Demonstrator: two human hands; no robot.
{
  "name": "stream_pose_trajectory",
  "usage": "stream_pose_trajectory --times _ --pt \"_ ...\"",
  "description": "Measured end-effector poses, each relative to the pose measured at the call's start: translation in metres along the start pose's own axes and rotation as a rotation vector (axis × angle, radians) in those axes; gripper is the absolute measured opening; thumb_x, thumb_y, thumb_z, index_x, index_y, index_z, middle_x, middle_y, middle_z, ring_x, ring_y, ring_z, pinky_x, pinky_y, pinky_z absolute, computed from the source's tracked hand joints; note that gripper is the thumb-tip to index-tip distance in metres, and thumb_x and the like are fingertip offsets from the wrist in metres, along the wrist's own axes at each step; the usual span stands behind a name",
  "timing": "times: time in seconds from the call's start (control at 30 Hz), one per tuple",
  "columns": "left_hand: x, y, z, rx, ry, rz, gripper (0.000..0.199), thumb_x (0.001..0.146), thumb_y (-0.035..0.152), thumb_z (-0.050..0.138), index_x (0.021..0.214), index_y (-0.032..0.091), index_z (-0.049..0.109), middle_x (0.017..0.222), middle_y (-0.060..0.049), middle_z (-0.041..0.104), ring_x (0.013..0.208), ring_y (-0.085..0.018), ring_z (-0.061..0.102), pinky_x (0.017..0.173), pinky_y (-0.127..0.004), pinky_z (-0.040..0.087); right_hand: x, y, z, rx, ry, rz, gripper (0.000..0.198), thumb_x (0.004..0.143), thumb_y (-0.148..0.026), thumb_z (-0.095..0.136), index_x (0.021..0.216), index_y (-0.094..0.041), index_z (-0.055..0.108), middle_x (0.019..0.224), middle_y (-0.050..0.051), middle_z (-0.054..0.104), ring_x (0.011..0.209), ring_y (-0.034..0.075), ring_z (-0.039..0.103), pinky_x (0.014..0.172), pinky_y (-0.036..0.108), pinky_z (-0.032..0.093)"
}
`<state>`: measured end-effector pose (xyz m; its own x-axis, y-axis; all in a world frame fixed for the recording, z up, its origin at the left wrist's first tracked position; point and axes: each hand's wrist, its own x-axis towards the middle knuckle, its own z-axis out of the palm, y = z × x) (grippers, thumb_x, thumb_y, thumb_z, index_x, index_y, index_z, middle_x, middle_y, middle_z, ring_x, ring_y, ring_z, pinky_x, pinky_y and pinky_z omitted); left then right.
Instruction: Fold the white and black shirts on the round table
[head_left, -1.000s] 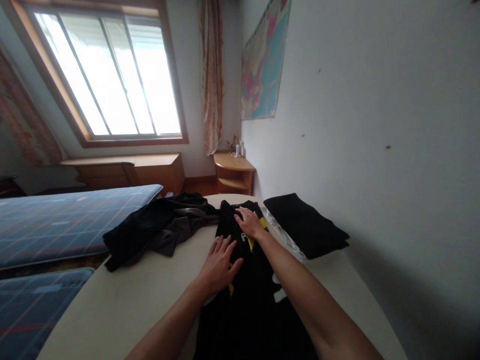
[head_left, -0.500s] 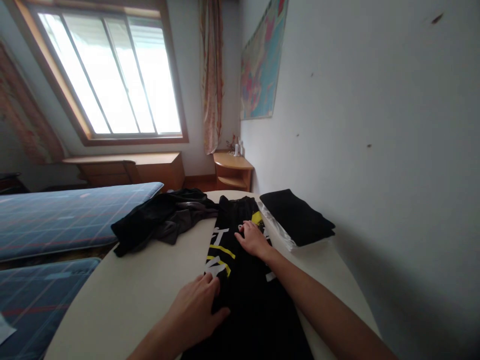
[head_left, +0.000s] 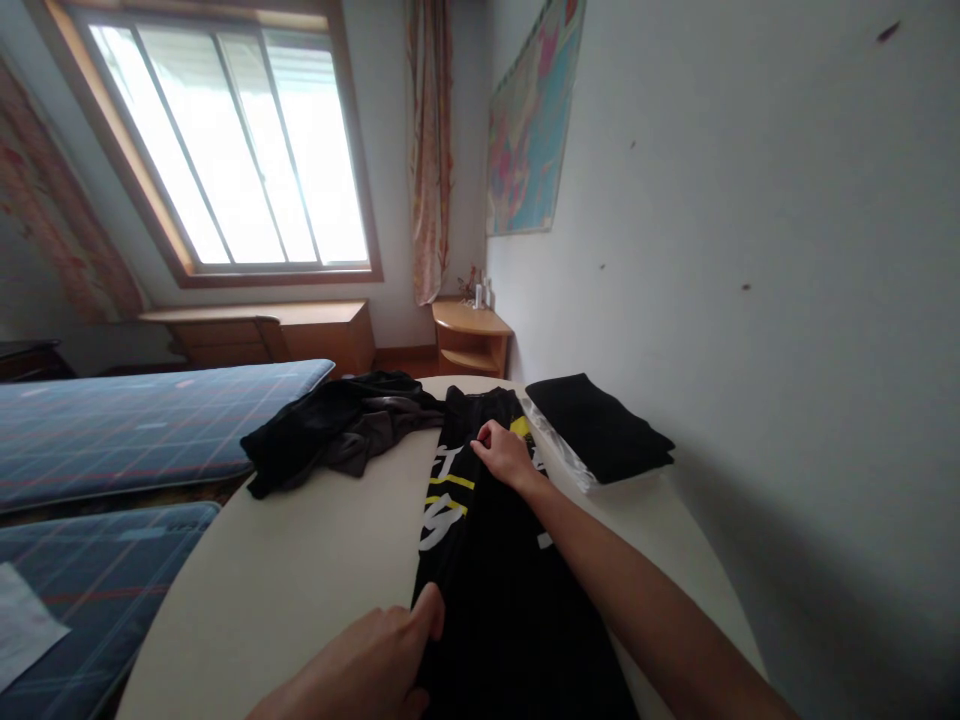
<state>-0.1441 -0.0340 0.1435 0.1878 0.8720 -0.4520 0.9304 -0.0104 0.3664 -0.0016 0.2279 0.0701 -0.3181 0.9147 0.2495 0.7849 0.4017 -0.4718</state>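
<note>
Black pants (head_left: 517, 600) with white lettering and yellow stripes lie lengthwise on the round table (head_left: 300, 580), their gathered waistband at the far end. My right hand (head_left: 504, 457) pinches a raised bit of the cloth near the waistband, thumb against fingers. Closer to me, my left hand (head_left: 379, 645) is closed on the left edge of the pants, thumb uppermost. A taut ridge of fabric runs between the two hands. Part of the lettering is covered by my right hand and forearm.
Crumpled black and grey clothing (head_left: 345, 430) lies at the table's far left. A folded black garment (head_left: 600, 425) rests on clear plastic at the right, near the wall (head_left: 787, 380). Beds with blue plaid mattresses (head_left: 150, 430) stand on the left.
My right hand has gone from lying on the cloth to pinching it. My left hand has moved nearer to me and closed on the edge, lifting the fabric into a ridge.
</note>
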Motion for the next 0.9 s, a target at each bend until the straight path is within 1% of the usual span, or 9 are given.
stream_pose_trajectory --times 0.13,0.27,0.4,0.47,0.6,0.7,0.77,0.83,0.9 --pt "-0.002 0.002 0.01 0.03 0.085 -0.053 0.05 0.068 0.016 0.065 0.116 0.022 0.056 0.108 -0.011 0.072 0.101 -0.029 0.069 0.085 -0.036 0.05 0.002 0.003 0.0 0.055 0.02 0.06 0.016 0.088 -0.036 0.062 0.097 -0.023 0.063 0.085 0.002 0.071 0.084 0.02 0.066 0.082 0.032 0.042" --pt "-0.008 0.0 0.017 0.114 0.013 -0.074 0.046 0.07 0.01 0.06 0.115 0.02 0.059 0.1 -0.012 0.074 0.094 -0.03 0.07 0.079 -0.036 0.051 -0.004 0.014 0.004 0.112 -0.019 0.055 0.019 0.088 -0.038 0.063 0.1 -0.023 0.065 0.083 0.001 0.071 0.082 0.019 0.066 0.077 0.03 0.044" --pt "-0.02 0.01 0.012 0.142 -0.019 -0.054 0.046 0.073 0.005 0.053 0.117 0.019 0.06 0.099 -0.011 0.074 0.089 -0.028 0.071 0.075 -0.034 0.05 -0.009 0.022 0.007 0.169 -0.038 0.011 0.02 0.087 -0.032 0.062 0.105 -0.023 0.066 0.081 -0.001 0.071 0.075 0.016 0.066 0.071 0.027 0.046" --pt "-0.024 0.018 0.006 0.107 -0.033 0.015 0.044 0.076 0.009 0.056 0.118 0.023 0.06 0.102 -0.008 0.074 0.093 -0.027 0.071 0.078 -0.034 0.05 -0.011 0.023 0.007 0.188 -0.035 -0.013 0.02 0.088 -0.032 0.061 0.105 -0.023 0.066 0.08 -0.001 0.07 0.072 0.016 0.065 0.07 0.026 0.046" --pt "-0.017 0.033 -0.001 -0.007 -0.127 0.267 0.033 0.086 0.024 0.058 0.117 0.032 0.065 0.102 -0.001 0.075 0.093 -0.023 0.071 0.077 -0.029 0.05 -0.015 0.023 0.005 0.218 -0.032 -0.063 0.022 0.092 -0.034 0.055 0.103 -0.021 0.069 0.081 0.001 0.071 0.073 0.016 0.065 0.072 0.026 0.048" --pt "0.001 0.034 0.007 -0.073 -0.186 0.416 0.036 0.087 0.016 0.049 0.111 0.032 0.071 0.089 0.002 0.076 0.081 -0.018 0.072 0.07 -0.024 0.051 -0.02 0.026 0.004 0.235 -0.067 -0.108 0.024 0.091 -0.03 0.055 0.104 -0.02 0.072 0.082 0.003 0.073 0.077 0.017 0.066 0.077 0.028 0.05" --pt "0.013 0.03 0.017 -0.072 -0.088 0.465 0.04 0.082 0.011 0.051 0.11 0.032 0.072 0.092 0.002 0.075 0.083 -0.018 0.071 0.075 -0.025 0.052 -0.024 0.028 0.004 0.243 -0.095 -0.144 0.027 0.09 -0.023 0.054 0.108 -0.02 0.073 0.086 0.003 0.074 0.082 0.018 0.067 0.084 0.029 0.05" --pt "0.024 0.024 0.026 -0.023 0.036 0.489 0.04 0.079 0.012 0.057 0.11 0.032 0.072 0.103 0.0 0.072 0.089 -0.02 0.07 0.083 -0.029 0.053 -0.026 0.032 0.005 0.25 -0.115 -0.176 0.034 0.088 -0.016 0.051 0.111 -0.021 0.074 0.097 0.004 0.075 0.095 0.019 0.067 0.094 0.032 0.048" --pt "0.031 0.02 0.032 0.032 0.096 0.527 0.037 0.078 0.014 0.061 0.108 0.032 0.072 0.113 -0.001 0.068 0.093 -0.021 0.069 0.085 -0.031 0.052 -0.027 0.035 0.006 0.255 -0.124 -0.193 0.04 0.086 -0.011 0.047 0.114 -0.022 0.074 0.109 0.004 0.074 0.107 0.02 0.064 0.103 0.034 0.043"
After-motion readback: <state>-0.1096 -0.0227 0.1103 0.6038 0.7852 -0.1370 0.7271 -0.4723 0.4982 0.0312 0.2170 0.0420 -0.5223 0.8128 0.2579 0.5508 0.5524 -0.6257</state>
